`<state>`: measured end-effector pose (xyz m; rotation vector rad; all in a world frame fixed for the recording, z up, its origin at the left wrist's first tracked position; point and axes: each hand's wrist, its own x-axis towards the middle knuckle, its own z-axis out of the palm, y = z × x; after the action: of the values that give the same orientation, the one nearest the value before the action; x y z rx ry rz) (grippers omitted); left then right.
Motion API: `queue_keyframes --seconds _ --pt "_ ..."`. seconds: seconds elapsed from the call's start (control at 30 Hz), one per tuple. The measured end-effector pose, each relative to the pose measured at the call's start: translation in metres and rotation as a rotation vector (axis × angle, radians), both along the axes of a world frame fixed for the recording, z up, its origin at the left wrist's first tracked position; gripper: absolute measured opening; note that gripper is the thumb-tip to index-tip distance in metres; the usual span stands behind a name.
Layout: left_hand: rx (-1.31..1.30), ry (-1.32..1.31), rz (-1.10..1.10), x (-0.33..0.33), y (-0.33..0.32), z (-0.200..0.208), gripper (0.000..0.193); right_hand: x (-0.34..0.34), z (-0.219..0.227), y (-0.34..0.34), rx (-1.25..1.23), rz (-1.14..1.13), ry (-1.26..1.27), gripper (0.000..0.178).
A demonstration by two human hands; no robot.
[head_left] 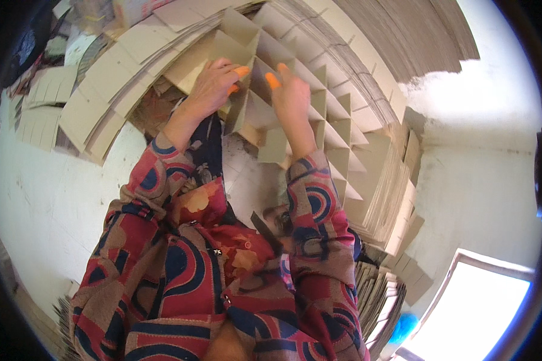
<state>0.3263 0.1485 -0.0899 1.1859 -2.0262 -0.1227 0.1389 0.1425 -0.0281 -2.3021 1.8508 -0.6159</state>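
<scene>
A grid of interlocked grey-brown cardboard dividers (261,112) stands in front of me, its strips crossing upright to form several square cells. On its left side my left hand (214,87) is closed, with orange covers on the thumb and a fingertip against a strip. Over the middle of the grid, my right hand (292,99) bends its fingers in a pinch at another strip. Orange covers sit on its fingertips too. The exact contact of the right fingertips with the cardboard is hard to make out.
Slotted cardboard strips (90,108) lie fanned out at the left. More stacked sheets (376,180) stand at the right, and a thick pile (421,36) is at the far right. A bright framed opening (470,307) and a blue object (405,328) appear at the lower right.
</scene>
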Motion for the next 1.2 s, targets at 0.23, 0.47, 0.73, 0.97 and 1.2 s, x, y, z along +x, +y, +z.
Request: queue_keyframes --seconds 0.23,0.47,0.73,0.97,1.2 --pt "-0.046 -0.354 -0.107 -0.01 0.005 0.017 0.086 -0.127 -0.004 0.07 -0.128 -0.39 0.202 0.041" --pt "0.075 -0.535 -0.325 -0.018 -0.024 0.046 0.09 -0.22 -0.025 0.081 0.241 -0.548 0.07 0.044" --pt "0.248 -0.594 -0.229 -0.011 -0.034 0.042 0.08 -0.205 -0.006 0.109 0.049 -0.291 0.147 0.003" --pt "-0.172 -0.308 -0.383 -0.065 -0.042 0.07 0.084 -0.163 0.096 0.172 -0.265 -0.061 0.432 0.026" --pt "-0.09 -0.237 -0.484 -0.067 -0.056 0.084 0.034 -0.161 0.154 0.179 -0.731 -0.298 0.106 0.03"
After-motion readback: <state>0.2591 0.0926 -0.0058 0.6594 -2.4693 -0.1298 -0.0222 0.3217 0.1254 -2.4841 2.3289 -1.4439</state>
